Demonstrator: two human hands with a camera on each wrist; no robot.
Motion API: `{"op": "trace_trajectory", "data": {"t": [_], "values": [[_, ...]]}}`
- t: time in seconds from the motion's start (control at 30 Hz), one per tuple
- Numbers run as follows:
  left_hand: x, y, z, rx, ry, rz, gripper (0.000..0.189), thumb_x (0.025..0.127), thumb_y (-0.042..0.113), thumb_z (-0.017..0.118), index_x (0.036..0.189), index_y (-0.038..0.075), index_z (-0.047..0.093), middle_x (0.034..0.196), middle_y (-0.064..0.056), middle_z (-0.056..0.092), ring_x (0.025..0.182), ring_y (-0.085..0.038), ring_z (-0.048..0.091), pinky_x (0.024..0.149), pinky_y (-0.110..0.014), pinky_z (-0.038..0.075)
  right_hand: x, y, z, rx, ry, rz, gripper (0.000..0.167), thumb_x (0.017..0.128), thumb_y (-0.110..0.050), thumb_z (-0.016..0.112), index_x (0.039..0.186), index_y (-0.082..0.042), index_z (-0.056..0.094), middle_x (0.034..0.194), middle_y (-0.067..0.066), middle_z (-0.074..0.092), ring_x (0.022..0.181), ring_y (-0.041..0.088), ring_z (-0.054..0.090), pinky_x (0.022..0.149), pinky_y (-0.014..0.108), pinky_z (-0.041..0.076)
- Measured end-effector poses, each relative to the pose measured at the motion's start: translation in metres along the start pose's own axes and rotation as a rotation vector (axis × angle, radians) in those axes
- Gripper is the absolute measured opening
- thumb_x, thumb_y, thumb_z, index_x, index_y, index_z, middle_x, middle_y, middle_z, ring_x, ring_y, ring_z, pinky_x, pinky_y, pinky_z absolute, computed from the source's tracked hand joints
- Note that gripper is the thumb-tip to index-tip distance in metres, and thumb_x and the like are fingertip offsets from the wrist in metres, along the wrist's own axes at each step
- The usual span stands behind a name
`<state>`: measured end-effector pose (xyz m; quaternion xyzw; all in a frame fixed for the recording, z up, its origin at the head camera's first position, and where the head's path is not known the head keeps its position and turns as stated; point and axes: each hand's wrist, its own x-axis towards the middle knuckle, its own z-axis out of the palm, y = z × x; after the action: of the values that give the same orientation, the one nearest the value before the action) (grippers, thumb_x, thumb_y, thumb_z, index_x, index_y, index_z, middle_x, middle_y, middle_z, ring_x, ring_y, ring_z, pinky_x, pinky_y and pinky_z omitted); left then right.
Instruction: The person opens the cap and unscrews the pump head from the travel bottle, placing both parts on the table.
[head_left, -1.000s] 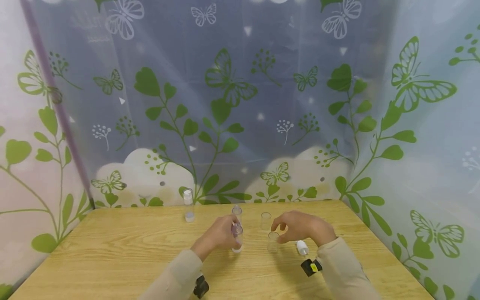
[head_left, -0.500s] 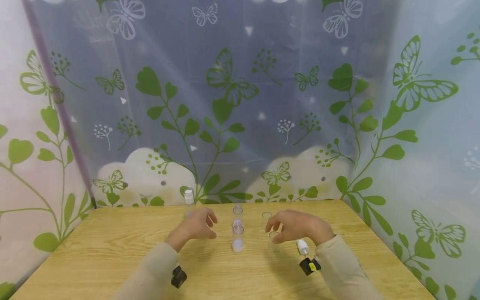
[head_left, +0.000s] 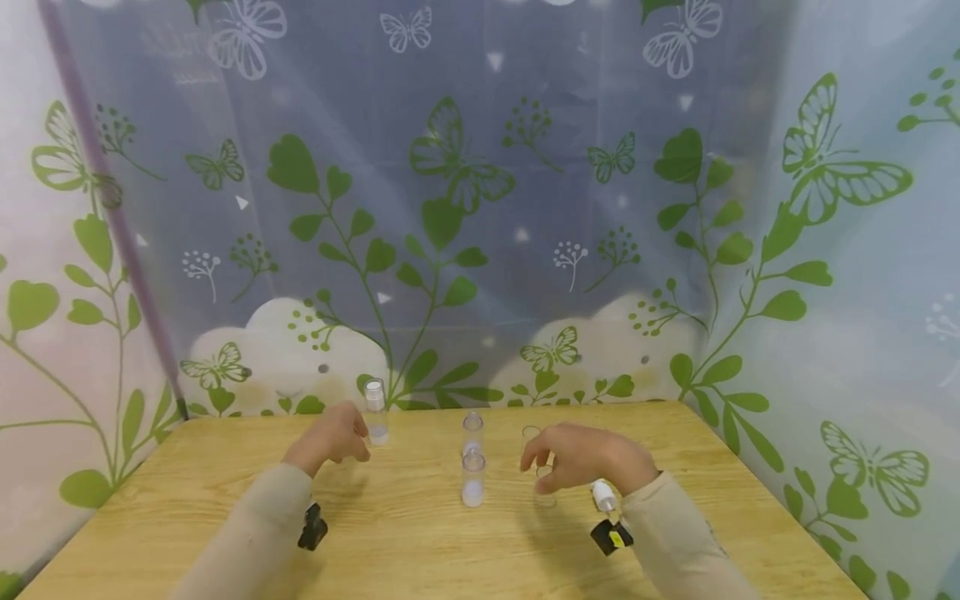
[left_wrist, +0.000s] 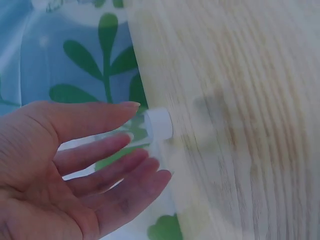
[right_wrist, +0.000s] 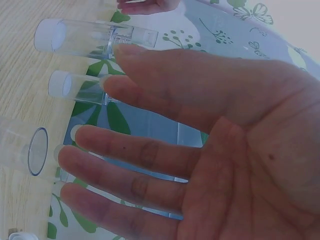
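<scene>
My left hand (head_left: 333, 437) is just left of a clear bottle (head_left: 377, 433) that stands upright at the back left with a white top. In the left wrist view, its thumb and fingers are spread beside that bottle's white base (left_wrist: 160, 124); I cannot tell whether they touch it. My right hand (head_left: 581, 457) hovers over two clear open cups, its relaxed fingers partly hiding the front cup (head_left: 546, 498) and the rear cup (head_left: 530, 431). In the right wrist view, those fingers hold nothing. Two clear bottles with white bases, a front one (head_left: 473, 487) and a rear one (head_left: 472, 425), stand between the hands.
A white pump head (head_left: 603, 496) lies on the wooden table (head_left: 420, 550) beside the right wrist. Patterned sheets (head_left: 465, 250) with butterflies and leaves enclose the table at the back and sides. Black wrist cameras hang under both sleeves.
My left hand has let go of the front middle bottle and moved left to the back-left bottle. The right hand has shifted slightly left over the cups.
</scene>
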<state>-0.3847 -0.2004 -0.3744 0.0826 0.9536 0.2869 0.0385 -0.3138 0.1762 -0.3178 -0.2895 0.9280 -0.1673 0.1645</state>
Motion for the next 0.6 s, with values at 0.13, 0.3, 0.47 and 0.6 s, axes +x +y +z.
{"op": "trace_trajectory", "data": {"t": [0.13,0.3,0.47,0.6], "values": [[0.010,-0.004,0.000,-0.016,0.028,-0.037,0.046,0.075,0.001,0.082,0.112,-0.015,0.061,0.119,-0.033,0.064,0.087,-0.037,0.071,0.071,-0.044,0.063,0.000,0.000,0.001,0.001,0.002,0.000,0.025,0.092,-0.015,0.077,0.117,-0.018,0.073,0.116,0.001,0.070,0.106,0.020,0.067,0.087,0.039,0.056],[0.022,-0.002,0.007,-0.080,0.046,-0.090,0.053,0.074,0.000,0.081,0.118,-0.017,0.058,0.126,-0.036,0.061,0.104,-0.044,0.068,0.074,-0.044,0.064,-0.003,0.001,0.002,0.013,0.005,0.012,0.026,0.091,-0.016,0.078,0.116,-0.019,0.073,0.115,0.000,0.069,0.107,0.020,0.064,0.088,0.040,0.055],[0.029,-0.004,0.015,-0.133,0.064,-0.131,0.053,0.076,0.000,0.081,0.119,-0.015,0.057,0.123,-0.033,0.062,0.099,-0.040,0.068,0.075,-0.045,0.063,-0.004,0.002,0.004,0.020,-0.009,0.037,0.026,0.091,-0.017,0.078,0.116,-0.021,0.073,0.116,0.001,0.070,0.108,0.020,0.065,0.090,0.041,0.056],[0.037,-0.006,0.022,-0.117,0.106,-0.107,0.046,0.077,0.006,0.083,0.112,-0.011,0.058,0.110,-0.027,0.065,0.086,-0.032,0.066,0.069,-0.040,0.060,-0.004,0.004,0.005,0.020,-0.009,0.053,0.026,0.091,-0.016,0.078,0.117,-0.021,0.073,0.116,0.001,0.070,0.108,0.020,0.065,0.090,0.041,0.056]]}}
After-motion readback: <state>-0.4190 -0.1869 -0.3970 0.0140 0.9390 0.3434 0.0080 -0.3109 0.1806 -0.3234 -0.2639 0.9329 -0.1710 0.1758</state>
